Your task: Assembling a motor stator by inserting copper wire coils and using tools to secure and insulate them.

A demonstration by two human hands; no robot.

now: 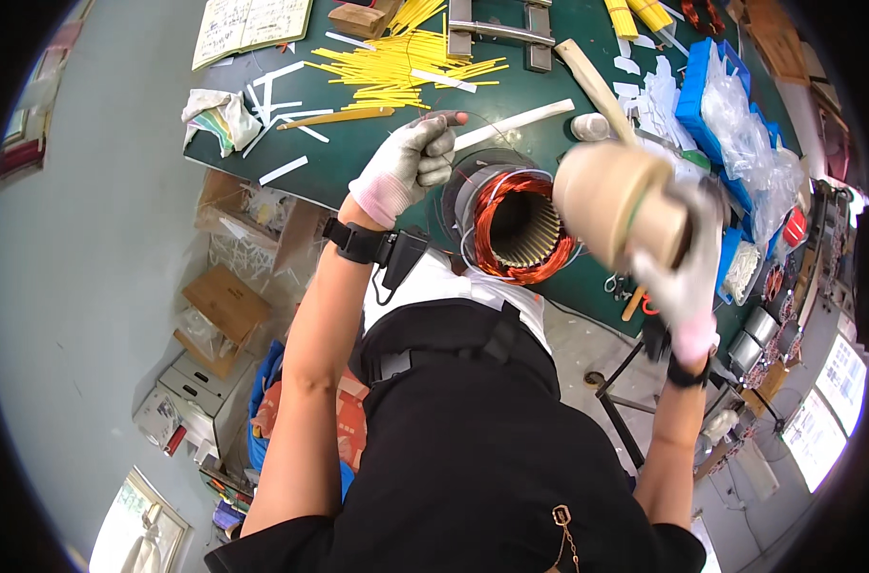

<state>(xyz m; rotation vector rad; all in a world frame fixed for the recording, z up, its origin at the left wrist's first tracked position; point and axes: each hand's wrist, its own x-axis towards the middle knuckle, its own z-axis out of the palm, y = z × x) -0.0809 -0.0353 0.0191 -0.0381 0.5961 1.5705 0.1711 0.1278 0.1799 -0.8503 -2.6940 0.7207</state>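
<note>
My left hand (420, 158), in a white glove with a bare fingertip, is closed above the table's near edge. A thin dark line like a wire passes by its fingers; whether they pinch it is unclear. My right hand (683, 277), gloved and blurred by motion, grips a beige stepped cylinder (611, 201), wide at one end and narrower at the other. Between both hands, close to my body, stands a motor stator (460, 205) with orange-red copper windings (492, 205) round its open end. Pale strips line its bore (528, 239). The cylinder is raised beside the stator's right side.
Yellow sticks (396, 72) and white strips (286, 170) lie on the green table (358, 148). Farther back are an open notebook (248, 31), a metal frame (501, 31) and a long wooden stick (592, 86). Blue bins (697, 95) with plastic bags stand right; scissors (613, 284) lie near the edge.
</note>
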